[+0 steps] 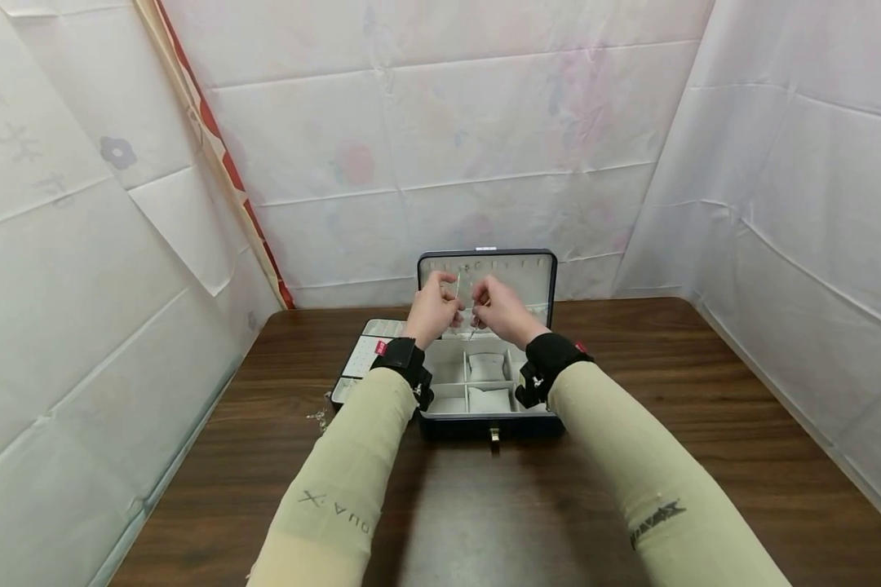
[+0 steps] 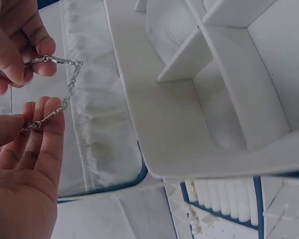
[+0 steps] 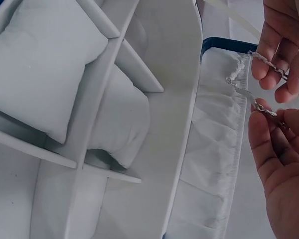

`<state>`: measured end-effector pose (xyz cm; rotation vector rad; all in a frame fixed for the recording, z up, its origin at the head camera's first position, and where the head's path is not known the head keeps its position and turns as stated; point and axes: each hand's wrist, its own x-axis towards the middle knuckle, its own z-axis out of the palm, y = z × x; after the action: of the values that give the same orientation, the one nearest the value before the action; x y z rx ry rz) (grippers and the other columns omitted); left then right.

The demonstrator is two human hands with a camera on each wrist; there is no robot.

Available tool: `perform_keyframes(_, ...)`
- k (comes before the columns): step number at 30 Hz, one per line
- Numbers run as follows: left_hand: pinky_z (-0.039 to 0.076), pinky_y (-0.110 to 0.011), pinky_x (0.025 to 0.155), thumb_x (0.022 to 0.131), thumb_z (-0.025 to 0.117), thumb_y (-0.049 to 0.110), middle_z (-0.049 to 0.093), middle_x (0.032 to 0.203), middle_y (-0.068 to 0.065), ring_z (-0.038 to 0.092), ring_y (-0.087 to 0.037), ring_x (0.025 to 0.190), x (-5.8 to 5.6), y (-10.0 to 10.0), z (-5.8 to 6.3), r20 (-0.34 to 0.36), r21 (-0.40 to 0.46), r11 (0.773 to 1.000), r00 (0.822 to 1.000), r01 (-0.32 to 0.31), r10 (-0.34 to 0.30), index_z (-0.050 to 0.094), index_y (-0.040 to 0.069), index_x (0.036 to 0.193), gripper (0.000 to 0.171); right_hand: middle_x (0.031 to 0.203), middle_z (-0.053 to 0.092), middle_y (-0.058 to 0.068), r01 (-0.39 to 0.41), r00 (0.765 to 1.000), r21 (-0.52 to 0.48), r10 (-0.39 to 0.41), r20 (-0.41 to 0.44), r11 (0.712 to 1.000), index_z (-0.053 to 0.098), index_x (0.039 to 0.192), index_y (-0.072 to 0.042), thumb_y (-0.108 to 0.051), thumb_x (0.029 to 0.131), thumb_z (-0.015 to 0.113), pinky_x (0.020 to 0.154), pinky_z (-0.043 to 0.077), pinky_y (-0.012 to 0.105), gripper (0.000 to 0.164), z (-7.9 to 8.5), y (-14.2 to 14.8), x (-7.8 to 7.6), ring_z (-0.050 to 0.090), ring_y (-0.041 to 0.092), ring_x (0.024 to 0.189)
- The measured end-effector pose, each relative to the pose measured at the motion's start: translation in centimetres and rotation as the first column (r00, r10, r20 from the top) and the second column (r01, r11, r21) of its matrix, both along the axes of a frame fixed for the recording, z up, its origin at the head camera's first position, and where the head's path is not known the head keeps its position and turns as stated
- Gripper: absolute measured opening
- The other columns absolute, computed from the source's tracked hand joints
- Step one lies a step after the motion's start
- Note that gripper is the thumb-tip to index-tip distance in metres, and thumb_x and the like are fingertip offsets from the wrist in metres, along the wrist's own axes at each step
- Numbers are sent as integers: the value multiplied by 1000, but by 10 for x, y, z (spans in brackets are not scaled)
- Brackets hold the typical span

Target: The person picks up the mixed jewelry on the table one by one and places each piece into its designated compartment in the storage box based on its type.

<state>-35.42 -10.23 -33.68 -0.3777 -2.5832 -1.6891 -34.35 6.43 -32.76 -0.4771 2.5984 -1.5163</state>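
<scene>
Over a dark-rimmed jewelry box point(image 1: 490, 427) my left hand point(image 1: 431, 310) and right hand point(image 1: 506, 311) face each other, close together. Between them a silver chain point(image 2: 71, 85) sags in a short curve. My left thumb and fingers pinch one end, as the left wrist view shows; the right hand pinches the other. The ends themselves are partly hidden by the fingertips. Behind the hands stands the raised lid point(image 1: 532, 281), lined in pale cloth with a row of small hooks and a gathered pocket point(image 3: 204, 164).
White dividers split the box into compartments, some holding white cushions point(image 1: 488, 367). A side tray point(image 1: 360, 350) folds out to the left, with ring rolls point(image 2: 224, 199) and small jewelry. Another piece of jewelry point(image 1: 321, 417) hangs by the tray's front corner. A brown wooden table point(image 1: 653, 359) lies beneath; white sheets surround it.
</scene>
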Motion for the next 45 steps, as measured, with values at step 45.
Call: perform_keyframes(45,59,-33,74,101,66,21,71,102,-10,64,-20,83,10,-1,-8,55,31,999,998,-28,26,75,5,110,20,92,70,11,62,986,-114,-43,159,992,74,110,-3,-20,104,62,92,53,52,21,-14,-4,11,66,24,83)
